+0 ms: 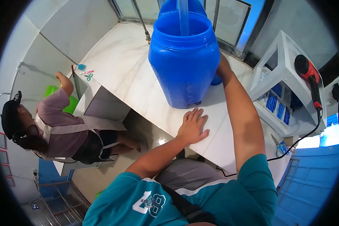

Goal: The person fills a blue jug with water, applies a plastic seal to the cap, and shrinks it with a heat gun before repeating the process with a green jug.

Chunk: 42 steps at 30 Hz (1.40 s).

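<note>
Big blue jug [184, 71]: on desk [130, 77] | left hand [191, 127]: spread flat | right hand [223, 67]: beside jug, fingers hidden, can't tell grip | seems stiff, likely heavy, maybe slippery | best hold: rim [184, 43], bottom

A tall blue container [184, 64] blocks the way straight ahead of the left fingers [198, 114], its base just beside their tips. To their left, the counter [128, 71] offers a broad passage along the surface, reaching scissors [88, 76] at the far end; a metal pipe [141, 20] stands beyond, left of the container. To their right, a strip of counter lies between the left hand and the right forearm [245, 109], which bars a sideways sweep. The right fingers are hidden behind the container; right of that arm, a white rack [280, 90] and black cord [303, 140] obstruct.
</note>
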### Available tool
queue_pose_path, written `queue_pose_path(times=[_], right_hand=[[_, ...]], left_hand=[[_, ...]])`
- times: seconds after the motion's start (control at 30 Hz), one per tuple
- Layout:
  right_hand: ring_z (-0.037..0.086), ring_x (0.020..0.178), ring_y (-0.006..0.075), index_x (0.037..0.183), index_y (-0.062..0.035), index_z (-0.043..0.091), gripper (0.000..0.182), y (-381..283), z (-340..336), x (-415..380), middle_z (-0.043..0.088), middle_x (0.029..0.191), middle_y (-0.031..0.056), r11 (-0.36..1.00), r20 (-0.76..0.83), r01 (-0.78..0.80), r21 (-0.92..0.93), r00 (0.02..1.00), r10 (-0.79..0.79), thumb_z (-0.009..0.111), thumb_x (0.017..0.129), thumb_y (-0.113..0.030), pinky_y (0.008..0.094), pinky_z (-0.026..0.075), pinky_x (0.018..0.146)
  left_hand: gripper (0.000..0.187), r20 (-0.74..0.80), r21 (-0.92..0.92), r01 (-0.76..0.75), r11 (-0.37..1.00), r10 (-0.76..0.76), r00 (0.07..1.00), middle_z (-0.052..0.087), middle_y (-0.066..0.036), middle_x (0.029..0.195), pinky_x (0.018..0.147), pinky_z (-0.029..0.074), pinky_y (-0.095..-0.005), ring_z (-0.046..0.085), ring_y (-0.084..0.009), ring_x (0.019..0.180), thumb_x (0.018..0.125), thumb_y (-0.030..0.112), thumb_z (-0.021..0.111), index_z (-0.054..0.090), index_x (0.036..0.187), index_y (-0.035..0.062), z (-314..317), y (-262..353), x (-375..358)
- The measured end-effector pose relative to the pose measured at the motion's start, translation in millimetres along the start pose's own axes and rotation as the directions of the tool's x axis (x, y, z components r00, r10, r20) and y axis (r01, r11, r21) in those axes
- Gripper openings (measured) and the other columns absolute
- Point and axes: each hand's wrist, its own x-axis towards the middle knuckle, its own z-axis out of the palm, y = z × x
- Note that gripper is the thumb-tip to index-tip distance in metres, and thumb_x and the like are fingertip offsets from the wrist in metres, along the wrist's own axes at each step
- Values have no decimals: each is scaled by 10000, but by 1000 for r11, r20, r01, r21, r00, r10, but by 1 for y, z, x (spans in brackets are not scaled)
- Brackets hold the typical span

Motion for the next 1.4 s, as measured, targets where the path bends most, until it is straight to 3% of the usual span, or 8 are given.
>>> queue_pose_path(times=[0.03,0.3,0.37,0.5,0.7,0.8,1.0,1.4], right_hand=[[681,987,429,1209,-89,627,313,-2,0,-2,700,1106,238,976,-67,25,-216,997,-40,619,906,-165,477,549,853],[700,974,392,1133,-67,603,255,13,-10,-44,718,1085,202,842,-200,-423,-335,905,375,588,880,-90,502,543,835],[700,979,396,1185,-69,602,313,17,-3,-46,716,1102,209,969,-332,-234,-79,923,195,591,873,-56,484,547,866],[689,990,408,1214,-64,603,333,-33,-16,-56,717,1085,202,897,-350,-94,433,899,264,602,881,-70,469,545,899],[557,1263,363,1278,-88,614,433,-56,-4,-210,610,1342,167,960,2,-166,-228,985,171,686,866,-198,482,447,1044],[294,1479,397,1450,-117,517,614,-63,7,-296,417,1554,170,814,35,-186,-551,969,245,632,923,-411,586,196,1201],[199,1522,405,1539,-125,416,723,-92,-40,-383,312,1622,179,703,-5,-341,-624,901,433,513,974,-564,583,120,1226],[236,1489,455,1510,-120,455,673,-76,-116,-441,344,1594,201,475,-286,-577,-664,783,552,547,974,-516,594,153,1211]], left_hand=[[646,-9,-2,-4,1000,4,1000,419,-195,1485,1167,239,-547,314,-388,1445,857,442,642,529,1378,78,0,0,0],[631,-15,8,5,1000,-5,1000,436,-195,1475,1159,253,-548,326,-387,1441,840,426,662,562,1351,70,2,3,1],[626,-16,7,-4,1000,4,1000,442,-197,1473,1158,254,-550,330,-388,1440,838,423,664,569,1345,68,2,3,2],[619,-40,16,-28,999,29,999,459,-209,1464,1149,260,-552,361,-409,1417,831,419,679,582,1330,66,5,2,2],[634,-66,41,-47,998,50,997,474,-223,1457,1141,267,-549,380,-418,1404,823,430,697,577,1333,72,10,3,1],[620,-35,56,-60,997,62,997,464,-224,1475,1151,262,-543,368,-412,1422,833,417,693,583,1335,72,13,6,2],[603,-48,84,-65,994,70,996,458,-223,1493,1165,252,-536,362,-404,1432,857,380,694,580,1357,62,14,11,1],[617,-25,118,-57,991,60,998,444,-212,1511,1170,244,-533,363,-396,1433,862,384,686,560,1377,67,18,11,1]])
